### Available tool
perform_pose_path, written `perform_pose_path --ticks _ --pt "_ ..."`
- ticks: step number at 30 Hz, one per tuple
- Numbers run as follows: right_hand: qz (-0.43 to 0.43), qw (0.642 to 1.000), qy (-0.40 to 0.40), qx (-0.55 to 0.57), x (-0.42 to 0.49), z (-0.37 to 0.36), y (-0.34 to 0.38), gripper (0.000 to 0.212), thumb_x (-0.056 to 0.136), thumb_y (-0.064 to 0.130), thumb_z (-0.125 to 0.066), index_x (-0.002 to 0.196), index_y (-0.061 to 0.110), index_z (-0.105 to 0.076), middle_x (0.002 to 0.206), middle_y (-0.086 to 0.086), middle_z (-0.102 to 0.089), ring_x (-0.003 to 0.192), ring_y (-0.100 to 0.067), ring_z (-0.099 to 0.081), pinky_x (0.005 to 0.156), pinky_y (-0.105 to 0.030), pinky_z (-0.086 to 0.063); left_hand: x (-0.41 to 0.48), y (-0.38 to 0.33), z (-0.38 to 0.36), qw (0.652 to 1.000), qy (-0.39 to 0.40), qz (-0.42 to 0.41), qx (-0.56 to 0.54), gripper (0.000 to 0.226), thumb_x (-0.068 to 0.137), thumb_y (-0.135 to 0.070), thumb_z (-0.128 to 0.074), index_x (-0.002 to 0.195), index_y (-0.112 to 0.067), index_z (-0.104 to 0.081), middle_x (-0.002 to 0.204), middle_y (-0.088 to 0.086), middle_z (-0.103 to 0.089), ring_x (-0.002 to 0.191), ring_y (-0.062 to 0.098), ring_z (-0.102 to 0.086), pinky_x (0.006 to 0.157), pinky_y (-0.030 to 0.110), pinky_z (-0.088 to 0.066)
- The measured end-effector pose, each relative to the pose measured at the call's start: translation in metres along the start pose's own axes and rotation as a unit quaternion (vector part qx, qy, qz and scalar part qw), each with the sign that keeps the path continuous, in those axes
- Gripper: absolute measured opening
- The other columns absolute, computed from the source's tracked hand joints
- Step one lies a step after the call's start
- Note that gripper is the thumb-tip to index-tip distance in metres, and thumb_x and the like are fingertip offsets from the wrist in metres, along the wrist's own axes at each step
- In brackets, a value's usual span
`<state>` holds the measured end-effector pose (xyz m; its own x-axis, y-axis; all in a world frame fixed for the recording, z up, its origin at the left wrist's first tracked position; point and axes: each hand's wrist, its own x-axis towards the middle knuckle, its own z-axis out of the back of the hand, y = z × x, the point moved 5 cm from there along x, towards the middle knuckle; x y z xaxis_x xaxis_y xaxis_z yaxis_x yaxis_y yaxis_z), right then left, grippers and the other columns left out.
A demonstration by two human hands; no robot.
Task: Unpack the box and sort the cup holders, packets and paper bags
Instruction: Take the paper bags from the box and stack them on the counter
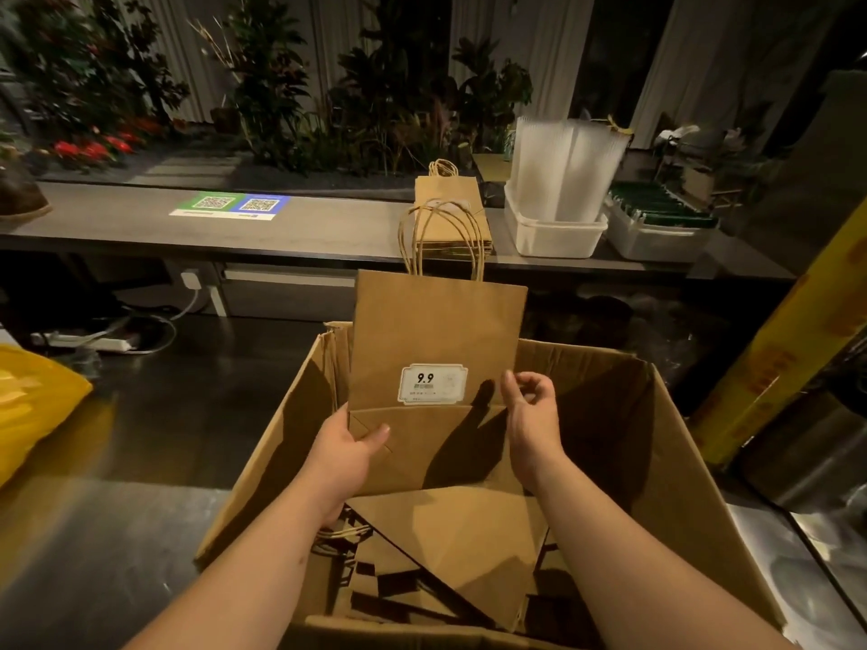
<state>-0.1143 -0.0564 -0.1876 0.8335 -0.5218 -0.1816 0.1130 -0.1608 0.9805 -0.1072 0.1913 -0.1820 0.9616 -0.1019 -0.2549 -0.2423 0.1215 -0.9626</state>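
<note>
**Bag partway out of box: left hand has it, right hand unclear**

Left hand (349, 450) grips the paper bag (436, 330) at its lower left edge. The thumb lies across the front and the other fingers are hidden behind the paper.

Right hand (532, 415) sits at the bag's right edge with its fingers (539, 384) curled into a loose ring. Can't tell if it pinches the edge or only touches it.

The bag stands upright between the hands, long axis vertical, handles (441, 241) up and away from the fingers, label (432, 383) facing the camera. Its bottom is still inside the box (657, 438), above loose bags (450, 546) lying flat below the wrists.

Key relation: the bag stack (450, 204) on the bench (328, 227) is straight ahead of the fingers, well apart, beyond the box's far wall. Both hands are about equally near it, and the left carries the load. My read is that the next move is to lift clear, then go forward.

Right of the stack is a white tub (553, 232) of clear plastic items, then a tub of green packets (657, 232). Both are blurry. The box floor is in shadow, so what lies there is unclear.
</note>
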Motion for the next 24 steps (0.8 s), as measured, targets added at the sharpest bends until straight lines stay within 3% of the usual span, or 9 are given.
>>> perform_pose_path --ticks 3,5,6,9,12,14,17,19,24 --pt "-0.062 0.989 0.021 -0.134 -0.004 -0.003 -0.035 0.042 0.102 0.039 -0.057 0.139 0.023 -0.044 0.123 -0.008 -0.062 0.109 -0.024 -0.063 0.096 -0.043 -0.055 0.001 -0.004 0.01 0.997 -0.058 -0.046 0.004 0.026 0.104 -0.023 -0.058 0.124 -0.039 -0.053 0.112 -0.016 -0.062 0.115 0.014 -0.054 0.102 0.045 -0.045" --pt "-0.073 0.93 0.133 -0.335 -0.017 -0.011 -0.065 0.074 0.092 0.045 -0.07 0.153 0.024 -0.033 0.144 -0.006 -0.05 0.127 -0.027 -0.055 0.103 -0.045 -0.051 0.001 -0.006 0.017 0.993 -0.1 -0.063 -0.01 0.027 0.104 -0.022 -0.058 0.127 -0.035 -0.052 0.11 -0.016 -0.06 0.115 0.016 -0.054 0.1 0.044 -0.046" --pt "-0.072 0.863 0.212 -0.453 -0.027 -0.017 -0.085 0.093 0.085 0.054 -0.075 0.158 0.026 -0.025 0.155 -0.005 -0.039 0.139 -0.03 -0.044 0.11 -0.048 -0.045 0.0 -0.005 0.02 0.991 -0.115 -0.068 -0.021 0.029 0.104 -0.021 -0.058 0.13 -0.033 -0.053 0.113 -0.013 -0.062 0.116 0.017 -0.056 0.101 0.044 -0.047" --pt "-0.038 0.565 0.389 -0.726 -0.053 -0.034 -0.124 0.123 0.073 0.077 -0.07 0.163 0.028 -0.002 0.17 -0.005 0.003 0.154 -0.046 0.001 0.119 -0.068 -0.02 -0.002 -0.005 0.024 0.988 -0.135 -0.074 -0.029 0.034 0.103 -0.021 -0.059 0.137 -0.028 -0.054 0.123 -0.005 -0.065 0.118 0.019 -0.059 0.104 0.048 -0.05" --pt "0.002 0.422 0.433 -0.796 -0.067 -0.05 -0.123 0.118 0.086 0.059 -0.073 0.163 0.019 0.008 0.17 -0.012 0.012 0.153 -0.05 0.009 0.118 -0.071 -0.019 -0.003 -0.003 0.028 0.987 -0.136 -0.081 -0.028 0.034 0.104 -0.021 -0.058 0.137 -0.027 -0.053 0.123 -0.005 -0.064 0.117 0.018 -0.058 0.099 0.043 -0.051" --pt "0.002 0.412 0.435 -0.801 -0.07 -0.05 -0.106 0.105 0.091 0.033 -0.075 0.164 0.014 -0.001 0.17 -0.014 0.0 0.155 -0.045 -0.005 0.121 -0.065 -0.022 -0.003 -0.003 0.028 0.987 -0.137 -0.084 -0.021 0.034 0.104 -0.021 -0.058 0.137 -0.026 -0.053 0.125 -0.004 -0.064 0.118 0.018 -0.058 0.099 0.043 -0.051" --pt "-0.104 0.523 0.416 -0.737 -0.066 -0.037 -0.081 0.069 0.092 0.018 -0.071 0.154 0.021 -0.04 0.15 -0.009 -0.044 0.132 -0.033 -0.049 0.109 -0.048 -0.046 -0.001 -0.006 0.029 0.987 -0.133 -0.087 -0.032 0.032 0.104 -0.02 -0.058 0.134 -0.03 -0.053 0.121 -0.007 -0.064 0.113 0.014 -0.059 0.099 0.042 -0.051" --pt "-0.105 0.558 0.411 -0.713 -0.064 -0.029 -0.068 0.042 0.094 0.02 -0.068 0.135 0.024 -0.059 0.125 -0.002 -0.061 0.116 -0.025 -0.058 0.102 -0.042 -0.049 -0.001 -0.008 0.029 0.987 -0.124 -0.089 -0.051 0.031 0.104 -0.02 -0.057 0.131 -0.033 -0.052 0.117 -0.012 -0.062 0.105 0.006 -0.058 0.096 0.04 -0.05" --pt "0.124 0.478 0.219 -0.842 -0.055 -0.014 -0.015 0.022 0.096 0.021 -0.067 0.118 0.018 -0.065 0.113 -0.006 -0.068 0.111 -0.026 -0.064 0.107 -0.051 -0.045 0.0 -0.007 0.029 0.988 -0.119 -0.069 -0.071 0.028 0.104 -0.025 -0.059 0.128 -0.038 -0.053 0.124 -0.006 -0.062 0.116 0.02 -0.056 0.103 0.051 -0.049"
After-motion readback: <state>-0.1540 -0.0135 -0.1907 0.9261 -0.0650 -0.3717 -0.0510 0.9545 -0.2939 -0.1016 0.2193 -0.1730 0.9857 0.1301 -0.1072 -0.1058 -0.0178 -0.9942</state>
